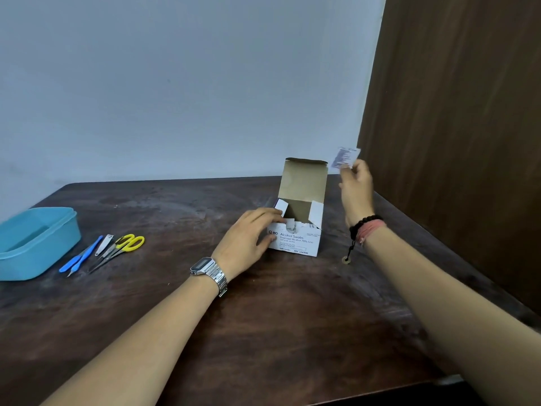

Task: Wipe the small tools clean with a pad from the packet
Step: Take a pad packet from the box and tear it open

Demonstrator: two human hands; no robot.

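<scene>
Packet (345, 157) pinched aloft in right hand (357, 190), left hand (248, 235) gripping swab box (303, 244) (lid open)

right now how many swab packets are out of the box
1: the swab packet is pinched in the right hand, raised to the right of the open box. More may be hidden inside the box.

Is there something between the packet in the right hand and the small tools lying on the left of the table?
Yes. The open swab box and the left hand holding it lie between the packet, pinched in the raised right hand, and the tools.
</scene>
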